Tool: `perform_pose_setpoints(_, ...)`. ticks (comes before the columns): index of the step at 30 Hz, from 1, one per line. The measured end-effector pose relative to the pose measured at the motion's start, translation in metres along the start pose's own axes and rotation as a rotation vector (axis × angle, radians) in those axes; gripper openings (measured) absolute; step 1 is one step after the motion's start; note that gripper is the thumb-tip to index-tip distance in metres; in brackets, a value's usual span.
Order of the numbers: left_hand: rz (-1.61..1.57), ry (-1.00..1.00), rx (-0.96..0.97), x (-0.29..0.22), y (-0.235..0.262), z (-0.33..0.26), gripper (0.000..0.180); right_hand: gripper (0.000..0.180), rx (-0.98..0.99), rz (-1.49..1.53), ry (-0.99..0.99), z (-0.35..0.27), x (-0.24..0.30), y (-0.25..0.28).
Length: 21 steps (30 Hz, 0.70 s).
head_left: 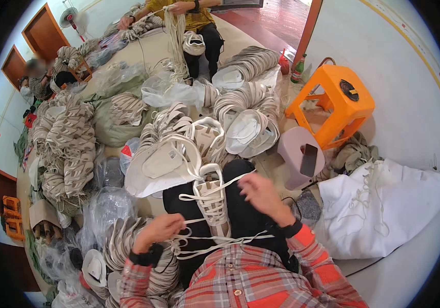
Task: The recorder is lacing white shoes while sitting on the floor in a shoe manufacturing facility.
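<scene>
A beige and white shoe upper [214, 206] lies lengthwise on my lap between my dark-trousered thighs, its ankle opening pointing away from me. A cream shoelace [193, 197] crosses its eyelet rows, with a loop sticking out to the left. My left hand [164, 228], left of the toe end, pinches a cream strand. To the right of the opening, my right hand [261, 195] is raised, thumb and fingers closed on the lace stretched from the upper. Several loose laces [215, 249] are strung across my lap below the toe.
Stacked shoe uppers [161, 167] stand just beyond my knees, more at left [68, 143]. At right are an orange stool [333, 102], a mauve stool [294, 154] bearing a phone [308, 160], and white cloth [379, 205]. Ahead sits a person in yellow [194, 23] holding laces.
</scene>
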<state>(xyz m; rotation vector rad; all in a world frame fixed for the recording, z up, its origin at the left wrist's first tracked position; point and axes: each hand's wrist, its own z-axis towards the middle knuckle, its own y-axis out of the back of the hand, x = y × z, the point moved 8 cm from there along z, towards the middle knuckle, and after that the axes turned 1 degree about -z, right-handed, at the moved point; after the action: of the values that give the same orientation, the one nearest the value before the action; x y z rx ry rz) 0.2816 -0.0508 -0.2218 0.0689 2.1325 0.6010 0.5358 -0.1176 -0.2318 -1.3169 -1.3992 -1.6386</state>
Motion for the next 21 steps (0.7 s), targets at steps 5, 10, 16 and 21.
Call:
perform_pose_setpoints(5, -0.415, 0.300, 0.147, 0.039, 0.011, -0.074, 0.020, 0.018, 0.688, 0.100, 0.063, -0.027, 0.022, -0.126)
perform_pose_setpoints(10, -0.718, 0.051, -0.197, 0.054, 0.021, -0.146, 0.020, 0.017, 0.808, 0.147, 0.043, -0.023, 0.035, -0.129)
perform_pose_setpoints(16, -0.931, -0.375, -0.850, 0.060, 0.083, -0.269, 0.021, 0.020, 0.901, 0.145, -0.158, -0.015, 0.024, -0.096)
perform_pose_setpoints(21, -0.099, 0.622, -0.740, 0.143, 0.074, -0.336, 0.012, 0.021, 0.839, 0.060, -0.004, -0.009, 0.024, -0.102)
